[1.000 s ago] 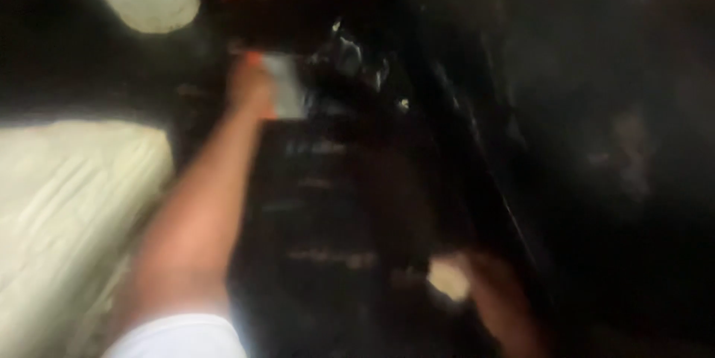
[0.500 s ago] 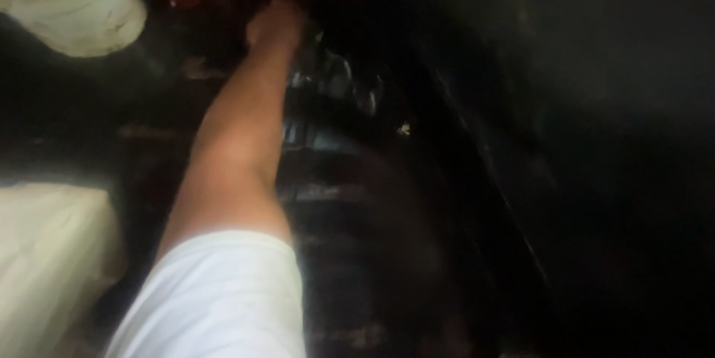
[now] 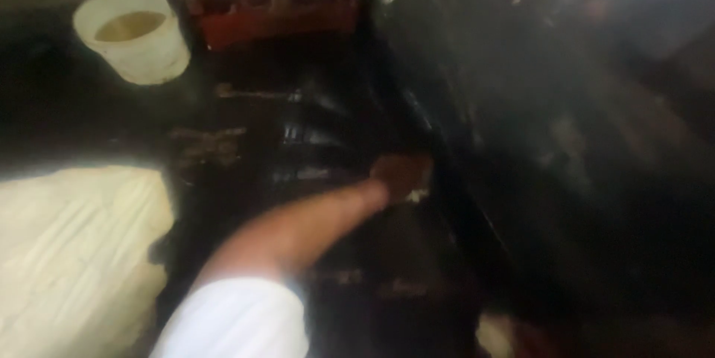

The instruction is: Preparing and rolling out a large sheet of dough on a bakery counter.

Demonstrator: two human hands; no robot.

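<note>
The picture is dark and blurred. My left arm, in a white short sleeve, reaches from the bottom left toward the middle. My left hand point(image 3: 401, 173) rests on shiny black plastic sheeting point(image 3: 320, 135), at its right edge beside a dark slanted wall. A small pale bit shows just under the fingers, and I cannot tell whether the hand grips anything. At the bottom edge a brown blur next to a pale patch looks like my right hand point(image 3: 521, 339), too unclear to read.
A white bucket point(image 3: 132, 36) with brownish contents stands at the top left. A red object point(image 3: 275, 24) lies behind the sheeting at the top. A pale ribbed sack or cloth point(image 3: 74, 254) fills the lower left. Dark surfaces cover the right side.
My left hand has come back from the red object at the top and moved right, to the sheeting's right edge. The view has shifted, so the bucket sits lower in the picture.
</note>
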